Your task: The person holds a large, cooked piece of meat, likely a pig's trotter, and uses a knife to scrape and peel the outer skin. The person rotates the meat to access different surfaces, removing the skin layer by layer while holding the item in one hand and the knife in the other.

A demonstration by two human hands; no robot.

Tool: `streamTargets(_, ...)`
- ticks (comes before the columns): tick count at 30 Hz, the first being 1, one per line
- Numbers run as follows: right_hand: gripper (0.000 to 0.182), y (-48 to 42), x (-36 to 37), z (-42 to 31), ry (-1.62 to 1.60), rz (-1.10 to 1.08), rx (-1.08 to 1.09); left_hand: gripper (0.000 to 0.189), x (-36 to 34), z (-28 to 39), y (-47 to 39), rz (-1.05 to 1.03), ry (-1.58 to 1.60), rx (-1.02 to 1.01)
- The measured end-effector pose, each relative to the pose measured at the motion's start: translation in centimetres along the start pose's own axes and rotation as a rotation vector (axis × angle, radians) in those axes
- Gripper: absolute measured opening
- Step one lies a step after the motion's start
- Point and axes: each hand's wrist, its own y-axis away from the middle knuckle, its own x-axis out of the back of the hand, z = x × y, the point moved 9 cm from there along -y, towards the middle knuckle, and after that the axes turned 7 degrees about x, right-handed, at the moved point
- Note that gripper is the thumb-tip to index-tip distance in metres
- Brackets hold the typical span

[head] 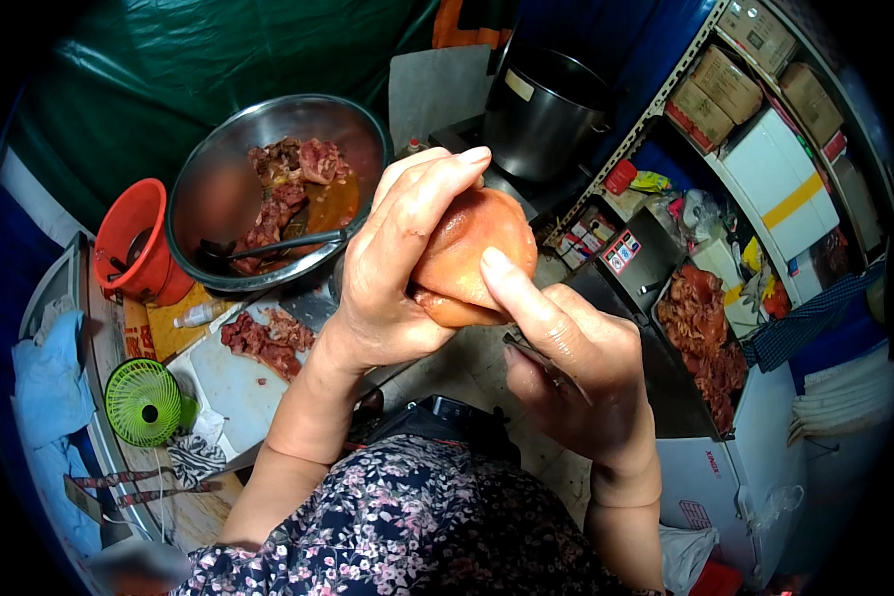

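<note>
A folded piece of glossy, orange-brown meat with skin (pixel 477 249) is raised in front of my chest. My left hand (pixel 395 261) grips it from the left, its fingers curved over the top. One fingertip of my right hand (pixel 581 357) presses on the skin from the lower right. Within that same hand lies a thin, dark metal tool (pixel 547 365), perhaps a small blade or tweezers; the fingers cover much of it.
At left, a large steel basin (pixel 378 141) holds raw meat and a black-handled ladle (pixel 290 244). More meat (pixel 268 339) lies on a white cutting board (pixel 242 402), near a green fan (pixel 144 402). Cooked-looking meat (pixel 696 335) fills a container at right. A tall stockpot (pixel 540 112) stands behind.
</note>
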Motion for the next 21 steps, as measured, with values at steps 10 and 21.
streamTargets(10, 0.055, 0.6, 1.0, -0.4, -0.058, -0.022, -0.080, 0.087, 0.0, -0.1, 0.0, -0.025, -0.041, -0.049)
streamTargets(21, 0.031, -0.7, 3.4, 1.1, -0.313, 0.335, 0.078, 0.079, -1.3, 1.3, -0.4, -0.109, -0.101, -0.101)
